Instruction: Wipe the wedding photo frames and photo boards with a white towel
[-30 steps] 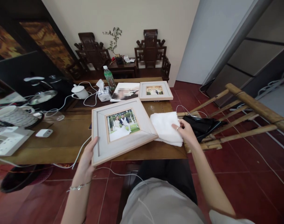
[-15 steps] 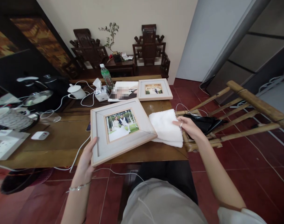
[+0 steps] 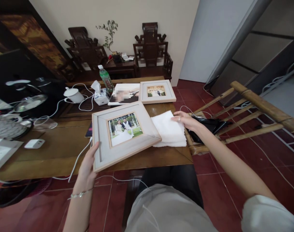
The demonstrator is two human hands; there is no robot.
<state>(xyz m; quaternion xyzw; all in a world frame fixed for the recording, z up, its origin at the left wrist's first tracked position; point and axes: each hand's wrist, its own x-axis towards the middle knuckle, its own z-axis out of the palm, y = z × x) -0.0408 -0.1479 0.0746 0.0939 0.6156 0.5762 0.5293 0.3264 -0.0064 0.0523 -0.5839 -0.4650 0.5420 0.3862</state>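
My left hand point(image 3: 87, 162) grips the lower left edge of a pale wooden picture frame point(image 3: 102, 129), thumb on the front and the other fingers hidden behind. The frame is tilted up over the table and shows a photo point(image 3: 124, 129) of two people outdoors. On the right, my right hand point(image 3: 185, 120) pinches the upper right edge of a white cloth point(image 3: 169, 130). That cloth lies flat at the table's right end, beside the frame's right corner, which overlaps it. A second picture frame point(image 3: 171, 90) lies farther back on the table, touching a photo panel point(image 3: 126, 93).
On the wooden table point(image 3: 55, 151) stand a green bottle point(image 3: 105, 78), a tissue box point(image 3: 100, 96), a lidded white cup point(image 3: 73, 95) and a white charger point(image 3: 34, 143). White cables run across it. A bamboo chair point(image 3: 243, 93) holding a black bag point(image 3: 207, 127) is at the right.
The view has shifted slightly, so the table things sit a little farther left or lower. My right hand and the cloth have moved slightly left and up; both holds stay the same.
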